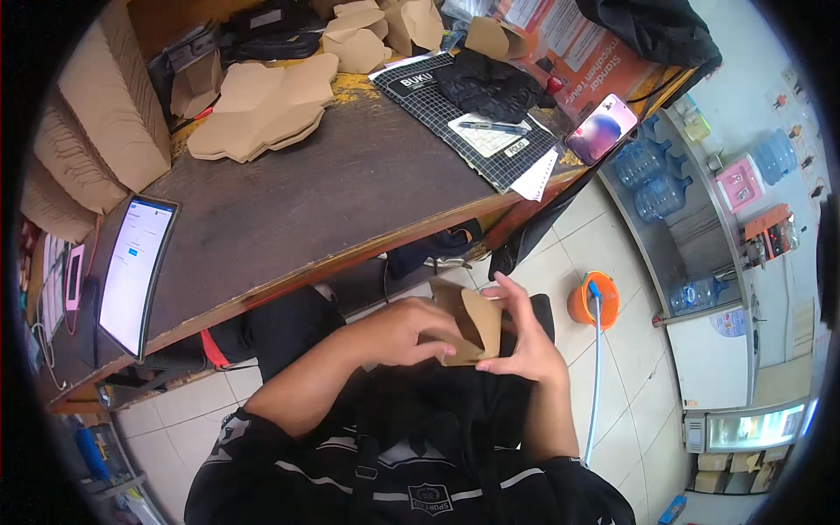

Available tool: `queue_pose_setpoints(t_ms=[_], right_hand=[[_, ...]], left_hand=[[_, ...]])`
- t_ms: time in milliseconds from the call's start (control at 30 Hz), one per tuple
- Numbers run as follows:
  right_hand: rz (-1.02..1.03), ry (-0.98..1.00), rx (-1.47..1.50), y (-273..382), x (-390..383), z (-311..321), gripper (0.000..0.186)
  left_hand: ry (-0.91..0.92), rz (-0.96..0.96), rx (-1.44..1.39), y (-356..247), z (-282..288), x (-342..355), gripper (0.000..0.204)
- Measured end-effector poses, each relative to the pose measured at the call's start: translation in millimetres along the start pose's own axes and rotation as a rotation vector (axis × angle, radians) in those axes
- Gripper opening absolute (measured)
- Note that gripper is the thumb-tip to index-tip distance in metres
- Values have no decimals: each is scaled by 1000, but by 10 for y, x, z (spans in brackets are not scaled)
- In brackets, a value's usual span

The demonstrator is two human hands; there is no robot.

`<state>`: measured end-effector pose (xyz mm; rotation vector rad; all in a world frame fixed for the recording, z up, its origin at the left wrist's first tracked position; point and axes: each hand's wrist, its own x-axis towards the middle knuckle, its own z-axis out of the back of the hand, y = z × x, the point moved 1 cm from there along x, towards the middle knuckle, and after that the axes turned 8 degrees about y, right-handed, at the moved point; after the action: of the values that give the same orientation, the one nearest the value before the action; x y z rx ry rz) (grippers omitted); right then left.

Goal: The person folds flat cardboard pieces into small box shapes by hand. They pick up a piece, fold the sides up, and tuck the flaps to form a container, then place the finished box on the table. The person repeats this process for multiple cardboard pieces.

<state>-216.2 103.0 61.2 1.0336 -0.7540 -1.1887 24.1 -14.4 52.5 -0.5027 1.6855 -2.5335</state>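
A small brown cardboard box [477,319], partly folded with flaps standing up, is held over my lap, just off the desk's front edge. My left hand [402,332] grips its left side, thumb at the near edge and fingers partly hidden by the card. My right hand [523,341] holds the other side, thumb along the bottom and index finger raised by the upper flap. A stack of flat cross-shaped card blanks [254,109] lies on the dark desk [297,206].
Upright card stacks [109,105], a phone [136,276], folded boxes [359,48], a gridded cutting mat [490,162] and a pink-screened phone [599,131] are on the desk. On the right floor stand an orange bucket [582,306] with a handled tool and a shelf with water bottles [656,197].
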Motion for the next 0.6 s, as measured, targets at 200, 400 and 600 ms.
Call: queue_pose_setpoints(t_ms=[200, 400, 600], right_hand=[[-23, -19, -162, 127, 37, -107, 126], [180, -256, 269, -127, -52, -43, 124], [310, -285, 168, -111, 97, -369, 133]], left_hand=[[-72, -150, 261, -117, 34, 27, 10], [-709, -522, 216, 159, 0, -84, 98], [-377, -388, -70, 256, -381, 114, 98]])
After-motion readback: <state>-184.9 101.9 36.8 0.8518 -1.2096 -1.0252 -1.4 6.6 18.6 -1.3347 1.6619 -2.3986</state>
